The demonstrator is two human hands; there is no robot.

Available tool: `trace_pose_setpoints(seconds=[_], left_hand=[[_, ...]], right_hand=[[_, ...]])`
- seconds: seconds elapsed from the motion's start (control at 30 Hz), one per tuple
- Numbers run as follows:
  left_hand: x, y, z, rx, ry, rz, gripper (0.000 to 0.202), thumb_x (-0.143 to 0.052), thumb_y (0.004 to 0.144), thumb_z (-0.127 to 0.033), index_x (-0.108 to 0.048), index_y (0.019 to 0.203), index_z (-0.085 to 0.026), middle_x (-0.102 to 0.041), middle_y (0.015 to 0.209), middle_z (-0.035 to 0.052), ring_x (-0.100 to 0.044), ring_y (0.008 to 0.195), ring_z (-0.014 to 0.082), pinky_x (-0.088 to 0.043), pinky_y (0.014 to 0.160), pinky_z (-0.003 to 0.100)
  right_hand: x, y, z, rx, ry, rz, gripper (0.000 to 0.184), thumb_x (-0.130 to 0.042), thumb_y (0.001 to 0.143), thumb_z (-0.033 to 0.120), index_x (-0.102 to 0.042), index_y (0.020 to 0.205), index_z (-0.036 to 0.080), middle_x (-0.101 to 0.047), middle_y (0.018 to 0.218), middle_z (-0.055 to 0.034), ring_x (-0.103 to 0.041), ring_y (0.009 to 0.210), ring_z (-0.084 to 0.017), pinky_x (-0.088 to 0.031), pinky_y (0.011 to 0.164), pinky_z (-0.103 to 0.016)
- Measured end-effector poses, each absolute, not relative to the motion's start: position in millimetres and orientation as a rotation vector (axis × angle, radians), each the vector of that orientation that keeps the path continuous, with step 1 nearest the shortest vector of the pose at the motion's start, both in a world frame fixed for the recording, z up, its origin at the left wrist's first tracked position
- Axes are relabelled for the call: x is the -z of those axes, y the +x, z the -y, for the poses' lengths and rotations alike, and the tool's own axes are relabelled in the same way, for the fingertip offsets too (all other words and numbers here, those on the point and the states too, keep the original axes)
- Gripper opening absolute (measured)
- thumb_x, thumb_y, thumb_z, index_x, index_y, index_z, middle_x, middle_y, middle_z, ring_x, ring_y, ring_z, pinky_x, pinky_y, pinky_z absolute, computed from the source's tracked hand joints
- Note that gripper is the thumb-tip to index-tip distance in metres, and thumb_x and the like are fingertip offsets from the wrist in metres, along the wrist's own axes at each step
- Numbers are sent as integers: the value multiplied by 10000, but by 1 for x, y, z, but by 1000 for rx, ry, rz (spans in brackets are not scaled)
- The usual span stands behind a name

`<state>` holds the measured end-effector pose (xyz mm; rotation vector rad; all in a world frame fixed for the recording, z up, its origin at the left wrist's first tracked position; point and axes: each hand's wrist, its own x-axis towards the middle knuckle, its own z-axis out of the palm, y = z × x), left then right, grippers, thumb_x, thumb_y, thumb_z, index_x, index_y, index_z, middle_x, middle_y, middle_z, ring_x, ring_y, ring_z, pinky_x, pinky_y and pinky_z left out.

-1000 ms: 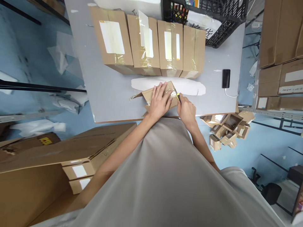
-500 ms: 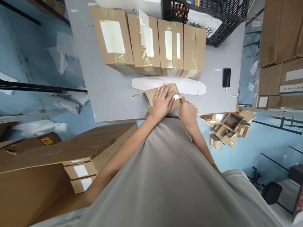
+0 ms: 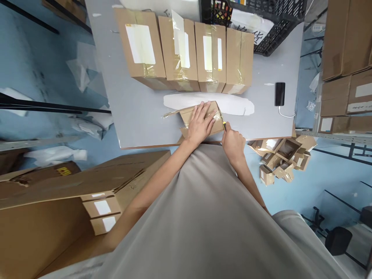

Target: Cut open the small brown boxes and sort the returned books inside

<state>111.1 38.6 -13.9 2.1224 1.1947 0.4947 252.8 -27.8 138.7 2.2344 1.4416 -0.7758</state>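
A small cardboard box (image 3: 215, 124) with clear tape and loose flaps lies at the near edge of the table. My left hand (image 3: 199, 124) rests flat on top of it, fingers spread. In my right hand (image 3: 234, 144) is a yellow and black box cutter (image 3: 224, 124), held in a closed fist. Its blade end meets the right edge of the box; the tip is too small to make out. Just beyond the box lies a long white sheet (image 3: 207, 102), partly behind my left fingertips.
Several taped cardboard boxes (image 3: 181, 58) stand in a row at the back, beside a black plastic crate (image 3: 269, 44). A phone (image 3: 279, 94) with a cable lies at right. Opened small boxes (image 3: 286, 151) are piled below. A large open carton (image 3: 87, 178) stands at left.
My right hand and the cutter have shifted slightly right and toward me along the box edge. My left hand stays pressed on the box.
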Motion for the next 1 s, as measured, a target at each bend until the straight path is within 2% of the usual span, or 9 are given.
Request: trace_pose_setpoints(seconds=[0.3, 0.47, 0.67, 0.83, 1.0], left_hand=[[14, 113, -39, -524, 2116, -1200, 577, -403, 1185, -567, -639, 1629, -285, -422, 1863, 107, -260, 1796, 345, -160, 1471, 703], [14, 116, -40, -481, 2125, -1237, 753, -208, 1200, -671, -646, 1608, -215, -402, 1875, 79, -192, 1811, 334, -135, 1493, 645], [18, 118, -44, -559, 2097, -1255, 597, -415, 1179, -562, -603, 1674, -287, -392, 1876, 114, -242, 1801, 355, -139, 1472, 716], [20, 117, -42, -604, 2122, -1253, 584, -388, 1186, -523, -604, 1676, -292, -416, 1867, 102, -268, 1795, 335, -159, 1472, 692], [18, 114, -39, -606, 2132, -1241, 610, -455, 1162, -571, -580, 1697, -305, -409, 1871, 101, -260, 1797, 346, -157, 1467, 702]], right_hand=[[-125, 249, 12, 756, 2261, -1473, 556, -384, 1163, 140, -485, 1709, 171, -837, 1292, -216, -826, 1210, -301, -611, 1013, -386], [-135, 254, 25, 776, 2247, -1427, 508, -406, 1174, 178, -531, 1666, 174, -840, 1266, -219, -840, 1162, -314, -619, 982, -399], [-123, 257, 17, 749, 2306, -1441, 472, -405, 1168, 184, -599, 1598, 174, -830, 1283, -223, -819, 1218, -318, -602, 1022, -410], [-124, 260, 21, 768, 2303, -1442, 500, -417, 1188, 217, -536, 1673, 193, -834, 1287, -208, -820, 1203, -317, -599, 1012, -402], [-138, 265, 34, 806, 2270, -1458, 523, -372, 1214, 276, -486, 1722, 225, -845, 1285, -177, -814, 1203, -328, -597, 997, -405]])
